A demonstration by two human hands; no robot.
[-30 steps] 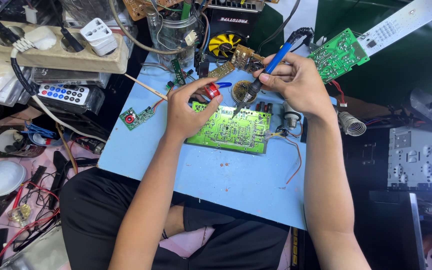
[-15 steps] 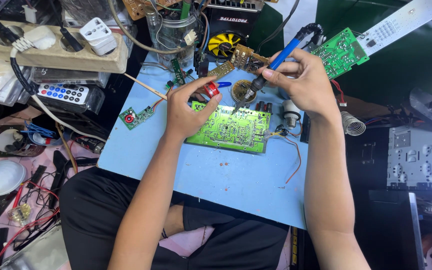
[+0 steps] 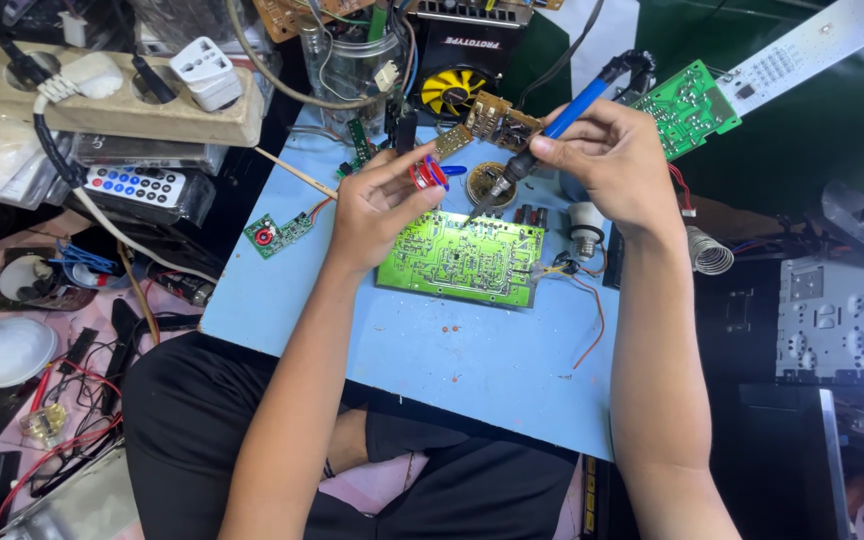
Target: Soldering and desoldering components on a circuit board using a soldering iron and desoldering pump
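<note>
A green circuit board (image 3: pixel 457 260) lies solder side up on a blue board (image 3: pixel 432 340) across my lap. My right hand (image 3: pixel 607 165) grips a blue-handled soldering iron (image 3: pixel 552 135); its tip points down-left, close to the circuit board's far edge and a small round tin (image 3: pixel 490 183). My left hand (image 3: pixel 377 205) rests at the board's left end and pinches a small red and blue spool (image 3: pixel 427 173) between thumb and fingers.
A small green board with a red part (image 3: pixel 274 233) lies on the blue board's left. A power strip (image 3: pixel 102 100), remote (image 3: pixel 137 185), fan (image 3: pixel 449 88), second green board (image 3: pixel 687 105), bulb base (image 3: pixel 584 228) and a grey metal chassis (image 3: pixel 842 320) surround the work.
My right hand has drawn the soldering iron up and back from the circuit board toward the round tin. The left hand kept its place at the board's left end.
</note>
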